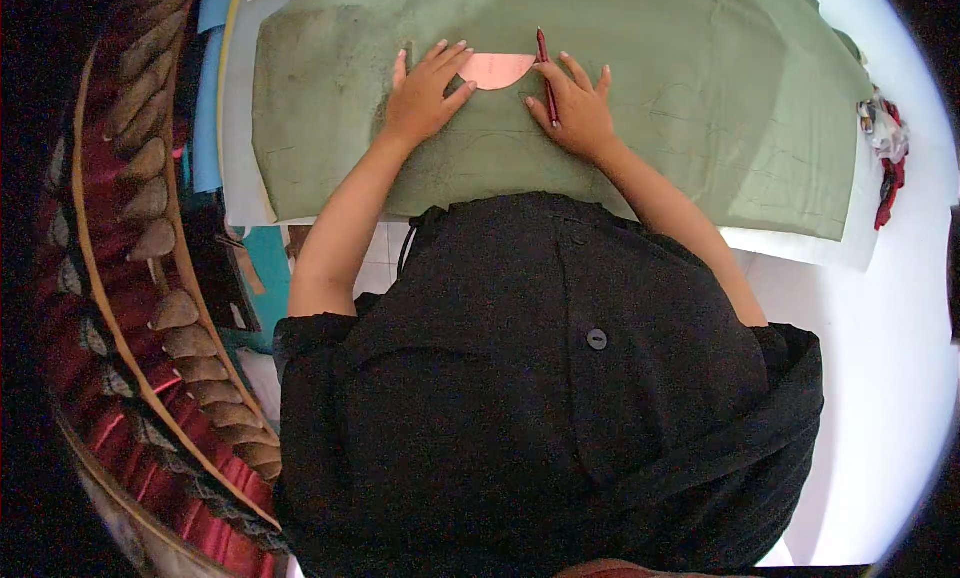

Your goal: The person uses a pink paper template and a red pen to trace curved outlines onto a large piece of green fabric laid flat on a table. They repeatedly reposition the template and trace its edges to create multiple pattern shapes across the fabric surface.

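A small pink half-round paper template [498, 71] lies on a wide sheet of green fabric [700, 88], its straight edge away from me and its curve toward me. My left hand [426, 96] rests flat with spread fingers at the template's left end, fingertips and thumb touching its edge. At the right end, my right hand [582, 113] holds a dark red pen [543, 48] between thumb and fingers, one end pointing away from me. My right index fingertip reaches the template's right corner. Faint drawn outlines show on the fabric.
White sheeting [860, 250] shows under the fabric's edge. A clear plastic bag with red cloth bits [887, 143] lies at the far right. On the left are blue material [208, 108] and a dark red curtain with a scalloped, ruffled trim [150, 183].
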### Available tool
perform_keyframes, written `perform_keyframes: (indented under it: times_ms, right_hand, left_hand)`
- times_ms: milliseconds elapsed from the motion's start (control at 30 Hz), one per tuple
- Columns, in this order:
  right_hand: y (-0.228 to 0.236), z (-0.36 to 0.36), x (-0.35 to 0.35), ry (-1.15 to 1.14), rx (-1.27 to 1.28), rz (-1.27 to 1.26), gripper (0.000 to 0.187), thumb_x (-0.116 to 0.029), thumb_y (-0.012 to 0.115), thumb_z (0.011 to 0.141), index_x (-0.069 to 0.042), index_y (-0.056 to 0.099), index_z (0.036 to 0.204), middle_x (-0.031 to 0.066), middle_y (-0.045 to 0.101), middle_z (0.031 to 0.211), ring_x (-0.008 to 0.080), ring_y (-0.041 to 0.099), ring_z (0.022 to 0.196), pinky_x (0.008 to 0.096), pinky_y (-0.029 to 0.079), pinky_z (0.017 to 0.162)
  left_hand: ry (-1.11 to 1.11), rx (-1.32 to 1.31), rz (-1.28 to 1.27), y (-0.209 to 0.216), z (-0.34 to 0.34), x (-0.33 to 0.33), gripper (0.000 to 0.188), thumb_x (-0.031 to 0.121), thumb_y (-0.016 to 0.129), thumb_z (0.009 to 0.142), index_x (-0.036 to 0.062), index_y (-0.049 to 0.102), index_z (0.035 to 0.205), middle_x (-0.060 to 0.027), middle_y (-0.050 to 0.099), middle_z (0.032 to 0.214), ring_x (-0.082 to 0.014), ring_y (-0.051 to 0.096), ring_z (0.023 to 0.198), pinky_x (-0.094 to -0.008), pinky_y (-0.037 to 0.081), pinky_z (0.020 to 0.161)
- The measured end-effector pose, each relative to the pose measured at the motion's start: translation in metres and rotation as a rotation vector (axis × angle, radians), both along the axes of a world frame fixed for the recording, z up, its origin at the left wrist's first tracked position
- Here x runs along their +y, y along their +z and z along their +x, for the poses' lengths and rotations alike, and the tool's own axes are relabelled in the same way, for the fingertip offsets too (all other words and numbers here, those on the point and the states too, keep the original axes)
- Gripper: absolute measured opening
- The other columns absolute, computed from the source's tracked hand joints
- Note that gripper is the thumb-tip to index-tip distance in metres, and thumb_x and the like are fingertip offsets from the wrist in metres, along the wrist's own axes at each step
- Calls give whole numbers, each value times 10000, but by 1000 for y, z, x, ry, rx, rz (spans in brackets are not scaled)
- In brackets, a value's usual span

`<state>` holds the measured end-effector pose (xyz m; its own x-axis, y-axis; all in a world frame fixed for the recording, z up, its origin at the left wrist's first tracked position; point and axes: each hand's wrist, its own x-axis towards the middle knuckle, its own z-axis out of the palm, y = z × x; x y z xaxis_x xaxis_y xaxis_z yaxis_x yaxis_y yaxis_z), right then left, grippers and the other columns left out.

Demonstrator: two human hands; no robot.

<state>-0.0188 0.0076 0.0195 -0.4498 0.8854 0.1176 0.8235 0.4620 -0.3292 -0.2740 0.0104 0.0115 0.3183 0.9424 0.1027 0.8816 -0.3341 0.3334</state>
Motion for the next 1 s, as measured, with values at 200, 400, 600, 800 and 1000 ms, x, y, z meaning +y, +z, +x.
perform_keyframes:
  times_ms: [200,400,600,800,1000]
  right_hand:
    - [0,0,1,11,-13,4,518,-430,557,878,-157,438,1303,64,511,1311,264,347,1340,707,119,1032]
    - [-4,-1,2,3,-24,10,527,-429,552,877,-173,414,1317,39,507,1319,297,347,1330,732,137,1017]
    - [-6,1,3,-10,-9,-29,536,-413,574,863,-168,423,1315,52,510,1305,312,360,1312,733,127,1017]
    - [4,-2,2,-5,-11,-72,540,-401,579,856,-161,426,1314,84,522,1288,319,361,1309,725,121,1026]
    - [3,0,1,46,38,-8,491,-366,559,872,-158,439,1300,41,548,1261,318,362,1308,727,127,1021]
  left_hand:
    - [-13,16,-8,1,0,-1,517,423,499,920,203,443,1385,8,398,1465,-206,332,1373,-616,107,1097]
    - [-27,86,-23,-1,0,-1,533,418,469,934,197,398,1414,9,371,1482,-203,312,1382,-610,103,1101]
    - [-14,76,15,0,2,-3,512,418,457,937,188,427,1394,9,405,1457,-196,340,1364,-597,136,1100]
    - [-2,96,33,2,3,-6,489,410,444,944,187,446,1380,8,422,1444,-186,350,1358,-591,159,1100]
    - [-22,68,22,-1,1,-4,490,411,450,941,191,446,1379,3,415,1449,-187,340,1364,-601,151,1098]
